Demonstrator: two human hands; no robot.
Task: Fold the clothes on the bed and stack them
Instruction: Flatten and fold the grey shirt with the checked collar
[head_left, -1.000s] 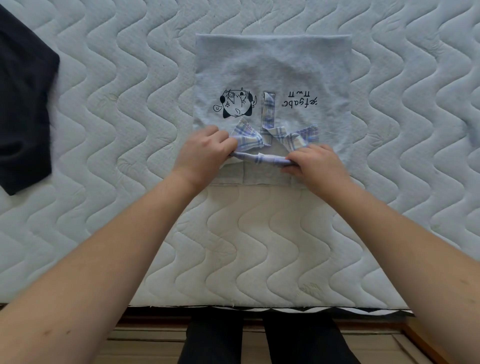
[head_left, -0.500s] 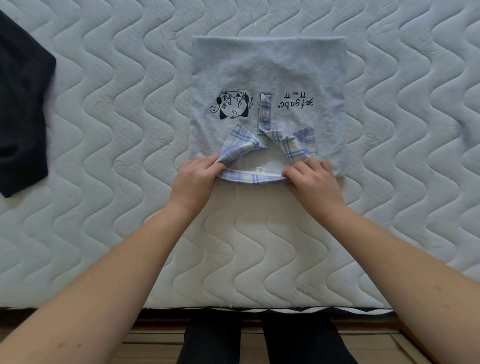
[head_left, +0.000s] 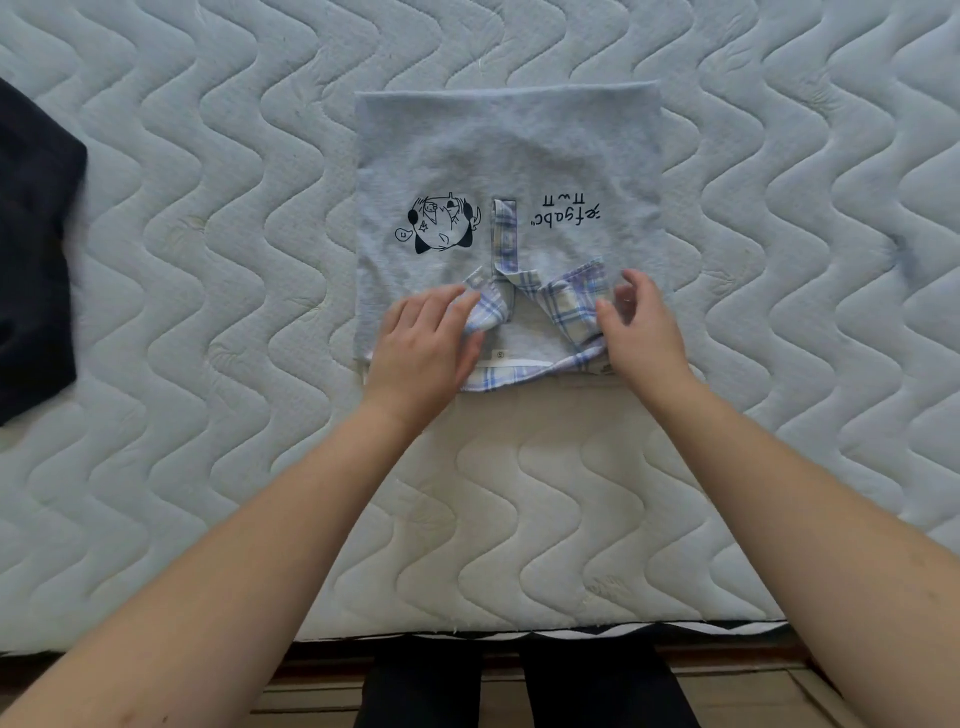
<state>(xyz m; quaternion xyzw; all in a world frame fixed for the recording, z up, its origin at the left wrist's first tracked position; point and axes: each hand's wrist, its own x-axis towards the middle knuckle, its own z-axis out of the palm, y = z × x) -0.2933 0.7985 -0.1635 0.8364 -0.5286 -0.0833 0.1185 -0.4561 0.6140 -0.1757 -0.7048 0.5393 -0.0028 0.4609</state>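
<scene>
A light blue-grey shirt lies folded into a square on the mattress, printed with a cartoon figure and lettering, with a plaid collar at its near edge. My left hand lies flat on the left collar flap, fingers straight, pressing it down. My right hand hovers at the right collar flap with loosely spread fingers, thumb touching the plaid cloth. A dark garment lies at the far left edge, partly cut off.
The white quilted mattress fills the view. Its near edge runs across the bottom, with wooden floor and my dark trouser legs below it.
Both hands let go of the collar's near edge and moved slightly outward and up onto the collar flaps. The collar now lies spread and flatter.
</scene>
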